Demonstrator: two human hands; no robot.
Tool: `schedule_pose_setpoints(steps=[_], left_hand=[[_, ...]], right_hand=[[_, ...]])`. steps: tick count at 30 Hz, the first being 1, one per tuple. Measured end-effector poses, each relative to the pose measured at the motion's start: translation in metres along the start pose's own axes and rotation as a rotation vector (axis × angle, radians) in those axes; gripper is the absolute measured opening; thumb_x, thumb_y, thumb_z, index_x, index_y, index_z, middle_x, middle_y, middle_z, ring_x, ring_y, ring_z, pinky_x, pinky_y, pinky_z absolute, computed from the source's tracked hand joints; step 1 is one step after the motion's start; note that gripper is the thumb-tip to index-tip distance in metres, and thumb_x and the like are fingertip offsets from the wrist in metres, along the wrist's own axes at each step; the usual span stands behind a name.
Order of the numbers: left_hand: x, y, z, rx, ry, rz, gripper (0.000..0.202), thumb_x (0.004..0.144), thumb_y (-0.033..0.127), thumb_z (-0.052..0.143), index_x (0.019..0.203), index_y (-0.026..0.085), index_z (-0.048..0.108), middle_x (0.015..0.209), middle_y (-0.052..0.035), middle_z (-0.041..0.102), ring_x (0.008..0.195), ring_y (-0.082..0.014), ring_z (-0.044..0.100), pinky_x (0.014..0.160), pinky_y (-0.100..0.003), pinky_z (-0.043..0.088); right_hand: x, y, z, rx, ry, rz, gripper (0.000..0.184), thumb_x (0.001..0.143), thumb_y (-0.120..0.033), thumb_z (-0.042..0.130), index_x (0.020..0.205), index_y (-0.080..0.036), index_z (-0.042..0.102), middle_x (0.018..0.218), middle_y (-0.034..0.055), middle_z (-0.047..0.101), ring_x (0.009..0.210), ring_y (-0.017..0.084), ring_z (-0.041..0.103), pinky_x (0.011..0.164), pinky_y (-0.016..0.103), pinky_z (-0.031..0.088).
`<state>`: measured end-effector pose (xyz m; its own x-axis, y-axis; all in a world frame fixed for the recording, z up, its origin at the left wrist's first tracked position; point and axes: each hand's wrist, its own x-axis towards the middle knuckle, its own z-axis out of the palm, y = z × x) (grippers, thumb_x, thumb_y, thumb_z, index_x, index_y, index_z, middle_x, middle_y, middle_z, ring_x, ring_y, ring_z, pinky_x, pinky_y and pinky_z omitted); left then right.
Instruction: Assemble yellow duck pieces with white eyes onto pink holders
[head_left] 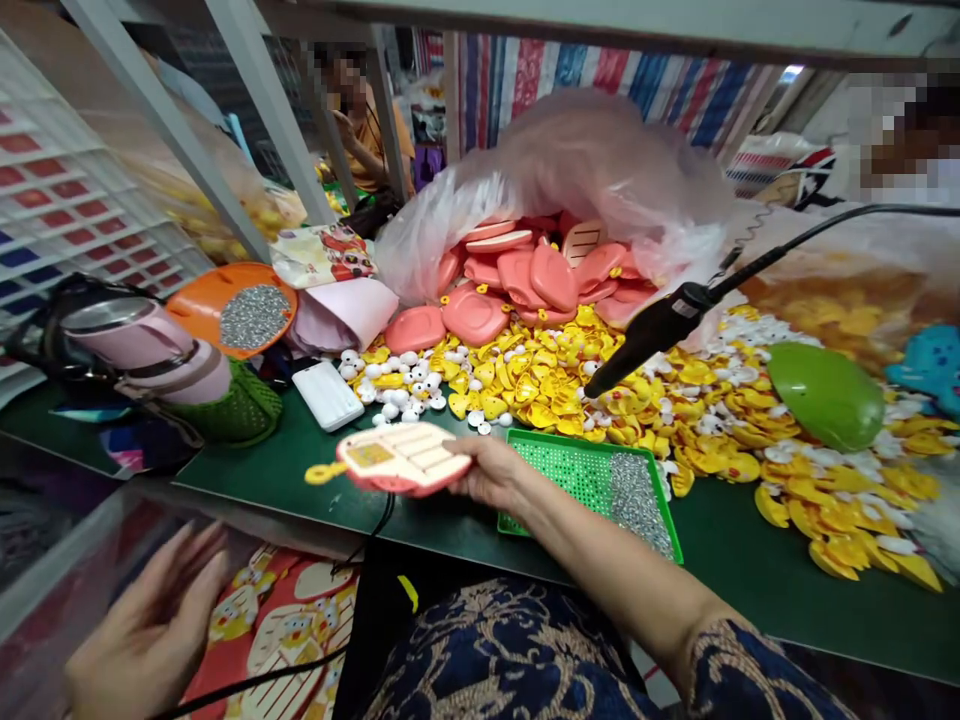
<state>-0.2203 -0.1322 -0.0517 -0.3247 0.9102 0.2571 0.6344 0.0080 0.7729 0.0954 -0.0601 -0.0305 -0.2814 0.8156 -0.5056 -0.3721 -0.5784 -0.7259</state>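
My right hand (491, 475) pinches the edge of a pink toy shell (401, 458) with a cream inner face and a yellow tab, holding it level over the front edge of the green table (720, 545). My left hand (154, 625) hangs open, fingers spread, low at the left over a clear bin of finished pink and yellow toys (292, 625). A green tray of small silver screws (600, 480) lies just right of my right hand. A black electric screwdriver (645, 335) hangs tilted above the pile.
A plastic bag of pink shells (525, 275) sits behind a heap of yellow and white small parts (705, 410). An orange bowl of screws (240, 305), a pink tumbler (146, 350), a white phone (326, 395) and a green shell (825, 395) also rest here. Other people sit beyond.
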Motion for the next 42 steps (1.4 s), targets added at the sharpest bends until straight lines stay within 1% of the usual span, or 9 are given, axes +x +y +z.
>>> schedule_pose_setpoints(steps=[4, 7, 11, 15, 17, 24, 29, 35, 42], left_hand=[[0.037, 0.096, 0.023, -0.117, -0.519, 0.279, 0.076, 0.066, 0.038, 0.075, 0.136, 0.035, 0.045, 0.144, 0.0029, 0.044, 0.128, -0.0247, 0.045, 0.109, -0.038, 0.032], [0.041, 0.152, 0.041, -0.122, -0.861, 0.46, 0.061, 0.064, 0.032, 0.077, 0.122, 0.027, 0.061, 0.134, -0.004, 0.055, 0.125, -0.0287, 0.048, 0.106, -0.042, 0.036], [0.036, 0.194, 0.061, -0.217, -1.242, 0.45, 0.026, 0.071, 0.028, 0.071, 0.096, 0.021, 0.075, 0.093, -0.007, 0.074, 0.083, -0.0232, 0.067, 0.077, -0.03, 0.052], [0.034, 0.195, 0.081, -0.403, -1.216, 0.163, 0.026, 0.067, 0.027, 0.076, 0.09, 0.016, 0.076, 0.086, -0.0074, 0.074, 0.075, -0.0193, 0.066, 0.068, -0.024, 0.05], [0.032, 0.188, 0.094, -0.52, -1.145, -0.064, 0.027, 0.063, 0.028, 0.079, 0.086, 0.015, 0.075, 0.081, -0.0061, 0.074, 0.069, -0.016, 0.064, 0.064, -0.022, 0.049], [0.004, 0.179, 0.137, -0.686, -1.195, -0.42, 0.031, 0.053, 0.023, 0.085, 0.079, 0.01, 0.074, 0.073, -0.0066, 0.072, 0.061, -0.0112, 0.061, 0.061, -0.019, 0.048], [-0.01, 0.174, 0.144, -0.655, -1.235, -0.46, 0.033, 0.049, 0.022, 0.085, 0.077, 0.008, 0.074, 0.068, -0.0067, 0.07, 0.058, -0.0114, 0.06, 0.059, -0.021, 0.047], [-0.013, 0.175, 0.141, -0.613, -1.319, -0.435, 0.031, 0.049, 0.022, 0.084, 0.075, 0.009, 0.074, 0.065, -0.0048, 0.069, 0.055, -0.0092, 0.057, 0.055, -0.018, 0.044], [-0.018, 0.177, 0.132, -0.652, -1.367, -0.464, 0.031, 0.048, 0.023, 0.085, 0.073, 0.01, 0.074, 0.064, -0.0048, 0.069, 0.055, -0.01, 0.058, 0.055, -0.019, 0.045]], right_hand=[[-0.025, 0.028, -0.01, 0.356, -0.19, 0.269, 0.026, 0.085, -0.008, 0.038, 0.098, 0.0, 0.059, 0.063, 0.0085, 0.065, 0.046, 0.008, 0.057, 0.043, 0.015, 0.049], [-0.037, 0.043, -0.012, 0.564, -0.267, 0.409, 0.022, 0.081, -0.008, 0.042, 0.096, -0.001, 0.058, 0.058, 0.0051, 0.063, 0.044, 0.008, 0.059, 0.042, 0.013, 0.049], [-0.058, 0.043, -0.029, 0.203, -0.249, 0.299, 0.019, 0.081, -0.025, 0.052, 0.081, -0.008, 0.06, 0.055, 0.0028, 0.06, 0.043, 0.009, 0.057, 0.04, 0.017, 0.047], [-0.075, 0.005, -0.079, -0.774, 0.501, -0.416, 0.025, 0.079, -0.037, 0.055, 0.076, -0.014, 0.066, 0.067, 0.0053, 0.066, 0.058, 0.015, 0.06, 0.053, 0.027, 0.049], [-0.072, -0.019, -0.108, -0.897, 0.8, -0.539, 0.028, 0.084, -0.031, 0.046, 0.091, -0.013, 0.067, 0.09, 0.013, 0.067, 0.087, 0.023, 0.061, 0.077, 0.038, 0.048], [-0.031, -0.033, -0.148, -1.125, 1.035, -0.584, 0.021, 0.068, -0.025, 0.067, 0.082, -0.011, 0.064, 0.106, 0.0218, 0.059, 0.108, 0.038, 0.045, 0.09, 0.05, 0.031], [-0.046, -0.025, -0.137, -1.062, 0.833, -0.585, 0.025, 0.073, -0.031, 0.065, 0.091, -0.014, 0.061, 0.081, 0.0079, 0.062, 0.074, 0.019, 0.053, 0.068, 0.032, 0.041], [-0.1, -0.017, -0.101, -0.805, -0.24, -0.404, 0.018, 0.084, -0.031, 0.056, 0.093, -0.019, 0.067, 0.081, 0.001, 0.065, 0.07, 0.012, 0.054, 0.063, 0.025, 0.044], [-0.106, 0.012, -0.103, -0.233, -0.198, -0.337, 0.027, 0.071, -0.04, 0.073, 0.094, -0.025, 0.073, 0.086, 0.0011, 0.071, 0.07, 0.01, 0.06, 0.067, 0.024, 0.048]])
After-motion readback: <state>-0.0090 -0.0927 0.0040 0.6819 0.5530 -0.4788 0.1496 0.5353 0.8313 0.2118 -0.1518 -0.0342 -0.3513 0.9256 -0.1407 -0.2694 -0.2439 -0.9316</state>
